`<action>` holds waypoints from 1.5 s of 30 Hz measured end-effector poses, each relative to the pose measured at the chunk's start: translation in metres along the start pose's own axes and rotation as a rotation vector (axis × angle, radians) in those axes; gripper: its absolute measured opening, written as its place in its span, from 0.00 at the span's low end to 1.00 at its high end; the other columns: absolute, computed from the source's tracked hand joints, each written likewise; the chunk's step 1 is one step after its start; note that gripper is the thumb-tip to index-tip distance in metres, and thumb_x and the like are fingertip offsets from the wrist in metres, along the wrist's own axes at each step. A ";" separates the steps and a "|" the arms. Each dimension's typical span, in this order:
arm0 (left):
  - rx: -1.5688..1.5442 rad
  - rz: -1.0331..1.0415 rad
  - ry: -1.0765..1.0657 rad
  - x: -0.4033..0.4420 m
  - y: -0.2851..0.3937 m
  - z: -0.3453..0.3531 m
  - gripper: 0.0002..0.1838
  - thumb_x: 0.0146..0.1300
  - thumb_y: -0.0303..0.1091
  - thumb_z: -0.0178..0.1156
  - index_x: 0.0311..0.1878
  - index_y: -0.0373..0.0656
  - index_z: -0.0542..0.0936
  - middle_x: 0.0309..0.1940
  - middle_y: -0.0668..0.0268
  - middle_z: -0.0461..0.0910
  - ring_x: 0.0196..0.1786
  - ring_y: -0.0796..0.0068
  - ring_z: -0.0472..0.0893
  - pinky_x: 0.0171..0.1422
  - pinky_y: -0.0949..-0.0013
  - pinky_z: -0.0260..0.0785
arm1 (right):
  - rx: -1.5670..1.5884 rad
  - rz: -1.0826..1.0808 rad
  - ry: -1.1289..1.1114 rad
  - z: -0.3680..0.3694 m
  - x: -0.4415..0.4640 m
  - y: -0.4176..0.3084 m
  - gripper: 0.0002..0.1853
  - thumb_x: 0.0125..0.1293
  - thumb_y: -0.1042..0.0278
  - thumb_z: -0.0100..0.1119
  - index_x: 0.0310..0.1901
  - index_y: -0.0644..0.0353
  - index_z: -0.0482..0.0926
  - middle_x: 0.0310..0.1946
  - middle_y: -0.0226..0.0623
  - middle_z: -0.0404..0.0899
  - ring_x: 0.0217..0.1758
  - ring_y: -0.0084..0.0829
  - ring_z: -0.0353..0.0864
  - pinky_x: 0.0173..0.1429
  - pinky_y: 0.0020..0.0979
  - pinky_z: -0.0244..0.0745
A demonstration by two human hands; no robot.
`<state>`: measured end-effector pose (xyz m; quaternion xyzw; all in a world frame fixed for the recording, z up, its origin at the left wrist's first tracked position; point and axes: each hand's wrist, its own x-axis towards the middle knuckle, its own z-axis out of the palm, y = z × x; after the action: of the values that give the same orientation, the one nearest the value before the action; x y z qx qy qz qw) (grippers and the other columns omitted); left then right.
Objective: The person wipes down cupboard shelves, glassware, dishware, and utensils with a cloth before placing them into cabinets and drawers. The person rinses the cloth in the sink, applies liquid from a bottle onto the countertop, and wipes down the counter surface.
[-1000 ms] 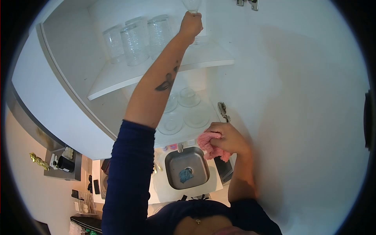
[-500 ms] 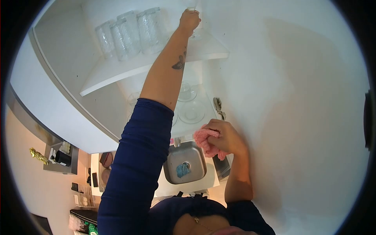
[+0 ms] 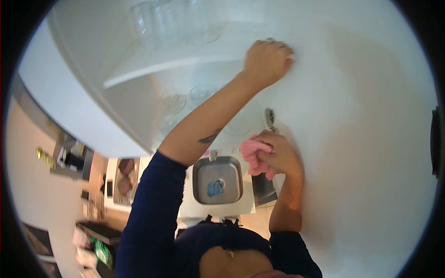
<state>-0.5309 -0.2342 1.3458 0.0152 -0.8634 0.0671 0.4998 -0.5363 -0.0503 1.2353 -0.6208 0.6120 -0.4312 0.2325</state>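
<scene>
My left hand (image 3: 268, 64) is raised at the right end of the upper cabinet shelf (image 3: 185, 61). Its fingers are curled closed, and what they hold, if anything, is hidden. Lower down, my right hand (image 3: 282, 155) grips a bunched pink cloth (image 3: 252, 153) in front of the cabinet's right side. Tall clear textured glasses (image 3: 174, 23) stand on the upper shelf, left of my left hand. Beneath that shelf, behind my left forearm, are clear glass dishes or cups (image 3: 174, 102), blurred and partly covered.
A metal hinge (image 3: 270, 119) juts out just above my right hand. The cabinet's raised door (image 3: 69, 97) is on the left. Below are a steel sink (image 3: 197, 183) with a blue cloth (image 3: 215, 188) in it, a faucet (image 3: 213, 155) and a white counter (image 3: 248, 199).
My left hand has come down and right, from deep over the upper shelf to its right end. A clear glass showed at it earlier. My right hand still holds the pink cloth.
</scene>
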 end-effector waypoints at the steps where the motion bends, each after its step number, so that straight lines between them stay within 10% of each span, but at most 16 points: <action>1: 0.011 0.011 0.065 -0.002 0.000 0.003 0.06 0.54 0.40 0.60 0.31 0.50 0.82 0.30 0.71 0.81 0.36 0.64 0.79 0.40 0.64 0.71 | 0.039 0.015 -0.004 0.002 0.001 0.004 0.18 0.47 0.76 0.49 0.43 0.67 0.77 0.38 0.44 0.75 0.37 0.39 0.77 0.45 0.31 0.73; 5: -0.484 0.099 0.260 -0.025 0.009 0.003 0.06 0.51 0.40 0.62 0.26 0.51 0.81 0.27 0.72 0.80 0.35 0.68 0.78 0.39 0.65 0.70 | -0.021 -0.021 -0.009 0.012 -0.001 0.010 0.18 0.45 0.79 0.49 0.42 0.69 0.76 0.36 0.43 0.75 0.38 0.35 0.76 0.46 0.30 0.71; 12: -0.896 -0.874 -0.175 -0.303 0.076 -0.070 0.23 0.62 0.42 0.57 0.15 0.38 0.70 0.10 0.58 0.64 0.13 0.67 0.61 0.21 0.63 0.53 | 0.171 0.260 -0.280 0.072 -0.021 0.076 0.15 0.46 0.78 0.48 0.38 0.67 0.77 0.33 0.36 0.76 0.38 0.28 0.76 0.45 0.26 0.70; 16: -0.495 -1.270 -0.680 -0.538 0.132 -0.103 0.19 0.60 0.46 0.57 0.28 0.36 0.73 0.18 0.55 0.75 0.23 0.56 0.76 0.29 0.58 0.66 | 0.194 0.338 -0.496 0.132 -0.034 0.112 0.13 0.48 0.74 0.50 0.37 0.65 0.78 0.30 0.37 0.77 0.33 0.26 0.76 0.39 0.27 0.72; 17: -0.479 -1.407 -0.939 -0.588 0.140 -0.121 0.21 0.56 0.46 0.58 0.44 0.37 0.72 0.32 0.51 0.79 0.39 0.48 0.78 0.43 0.55 0.70 | 0.193 0.336 -0.525 0.148 -0.033 0.119 0.13 0.48 0.74 0.50 0.37 0.65 0.78 0.30 0.37 0.77 0.33 0.26 0.76 0.39 0.27 0.72; 23: -0.230 -1.861 -1.173 -0.730 0.144 -0.173 0.23 0.53 0.43 0.61 0.46 0.35 0.73 0.40 0.47 0.78 0.48 0.51 0.77 0.52 0.56 0.69 | 0.338 0.933 -0.775 0.238 -0.042 0.162 0.10 0.51 0.72 0.51 0.34 0.64 0.78 0.22 0.34 0.78 0.20 0.24 0.75 0.21 0.28 0.73; 28: -0.154 -1.961 -0.844 -0.763 0.103 -0.121 0.20 0.53 0.44 0.61 0.41 0.35 0.77 0.44 0.49 0.78 0.50 0.53 0.76 0.54 0.59 0.68 | 0.285 0.994 -0.799 0.293 -0.056 0.196 0.11 0.55 0.63 0.54 0.30 0.62 0.79 0.21 0.33 0.77 0.18 0.21 0.74 0.15 0.25 0.70; 30: -0.262 -1.561 -0.921 -0.807 0.093 -0.082 0.21 0.55 0.46 0.59 0.44 0.38 0.78 0.43 0.52 0.79 0.49 0.55 0.77 0.53 0.59 0.68 | 0.414 0.946 -0.859 0.301 -0.053 0.192 0.11 0.55 0.62 0.55 0.30 0.62 0.80 0.21 0.32 0.77 0.19 0.21 0.75 0.15 0.25 0.71; 33: -0.346 -1.614 -0.823 -0.746 0.075 -0.059 0.21 0.56 0.51 0.58 0.43 0.43 0.80 0.43 0.53 0.79 0.48 0.53 0.77 0.54 0.59 0.68 | 0.518 0.892 -0.742 0.303 -0.045 0.165 0.11 0.57 0.63 0.55 0.34 0.61 0.80 0.24 0.33 0.78 0.23 0.21 0.77 0.18 0.26 0.73; 37: -1.337 -1.911 -0.513 -0.593 0.058 -0.097 0.37 0.55 0.58 0.59 0.65 0.52 0.64 0.60 0.61 0.67 0.63 0.62 0.66 0.58 0.52 0.64 | 0.255 0.398 -0.446 0.307 -0.038 0.162 0.16 0.55 0.68 0.56 0.46 0.62 0.76 0.38 0.38 0.79 0.40 0.28 0.78 0.45 0.31 0.75; 39: -1.756 -1.687 -0.349 -0.550 0.062 -0.117 0.43 0.54 0.59 0.59 0.70 0.56 0.54 0.64 0.62 0.59 0.67 0.61 0.58 0.59 0.44 0.61 | 0.254 0.389 -0.371 0.304 -0.025 0.134 0.19 0.55 0.68 0.56 0.49 0.64 0.74 0.41 0.38 0.78 0.43 0.28 0.77 0.49 0.30 0.73; 45: -1.788 -1.609 0.043 -0.505 0.061 -0.150 0.27 0.57 0.29 0.57 0.61 0.40 0.62 0.53 0.61 0.71 0.57 0.68 0.72 0.63 0.64 0.65 | 0.275 0.018 -0.530 0.290 0.017 0.060 0.21 0.56 0.66 0.58 0.53 0.61 0.72 0.50 0.42 0.74 0.51 0.33 0.75 0.55 0.33 0.69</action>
<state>-0.1547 -0.1743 0.9762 0.1968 -0.3393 -0.8863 0.2464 -0.3345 -0.1445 1.0396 -0.6689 0.4715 -0.3310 0.4698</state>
